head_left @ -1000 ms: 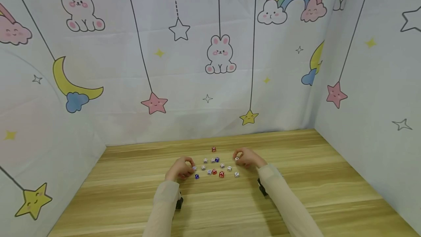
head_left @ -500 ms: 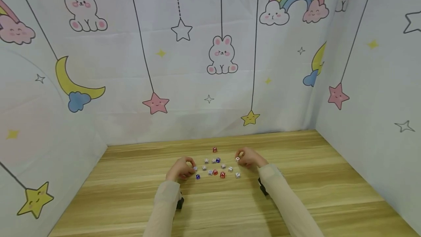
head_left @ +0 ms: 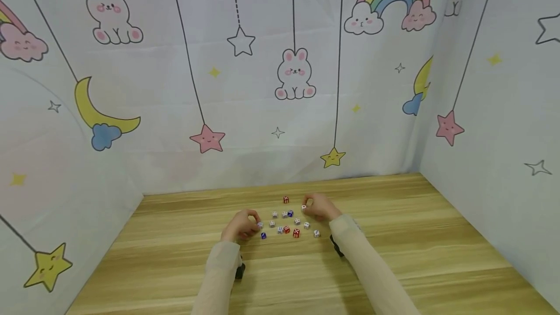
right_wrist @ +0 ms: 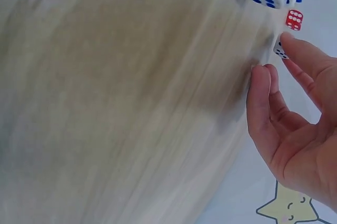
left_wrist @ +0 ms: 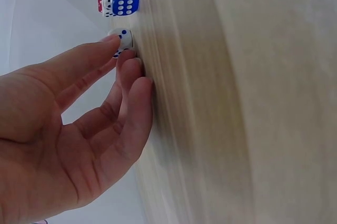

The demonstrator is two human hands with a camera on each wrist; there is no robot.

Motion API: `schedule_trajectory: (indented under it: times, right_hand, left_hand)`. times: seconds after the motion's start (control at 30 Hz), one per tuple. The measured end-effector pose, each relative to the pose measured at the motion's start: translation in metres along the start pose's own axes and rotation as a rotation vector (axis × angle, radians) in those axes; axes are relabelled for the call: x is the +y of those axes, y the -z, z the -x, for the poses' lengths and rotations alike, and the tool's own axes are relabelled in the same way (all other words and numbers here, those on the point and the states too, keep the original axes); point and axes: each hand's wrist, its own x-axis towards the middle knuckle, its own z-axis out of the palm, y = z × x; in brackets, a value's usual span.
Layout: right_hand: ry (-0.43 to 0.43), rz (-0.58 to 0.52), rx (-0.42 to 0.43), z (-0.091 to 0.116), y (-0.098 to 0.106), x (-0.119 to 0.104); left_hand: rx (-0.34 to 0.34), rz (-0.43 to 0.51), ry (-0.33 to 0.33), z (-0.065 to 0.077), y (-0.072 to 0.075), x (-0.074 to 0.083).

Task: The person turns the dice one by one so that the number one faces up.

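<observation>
From the head view, your left hand (head_left: 242, 225) pinches a white die (head_left: 260, 225) at the left edge of the group on the table (head_left: 280, 276), just beside a blue die (head_left: 263, 236). Your right hand (head_left: 321, 207) has a second white die (head_left: 304, 207) at its fingertips, near the rearmost red die (head_left: 286, 200).

In the left wrist view, your thumb and fingertips close on the white die.

In the right wrist view, your thumb presses the second white die, other fingers loosely bent; you can't tell whether it touches the table.
</observation>
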Motion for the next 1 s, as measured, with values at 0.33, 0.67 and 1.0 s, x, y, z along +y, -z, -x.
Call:
schedule_trajectory:
  times: [0.33, 0.67, 1.0]
  right_hand:
    - [-0.008, 0.003, 0.010, -0.001, 0.000, 0.006]
    - [0.061, -0.002, -0.157, 0.015, 0.017, 0.002]
    - [-0.004, 0.007, -0.370, 0.024, 0.016, -0.005]
  left_hand:
    - [-0.002, 0.012, -0.004, 0.001, 0.000, 0.001]
    - [0.015, -0.007, 0.007, 0.002, 0.000, 0.004]
    - [-0.004, -0.001, -0.007, -0.002, 0.002, -0.001]
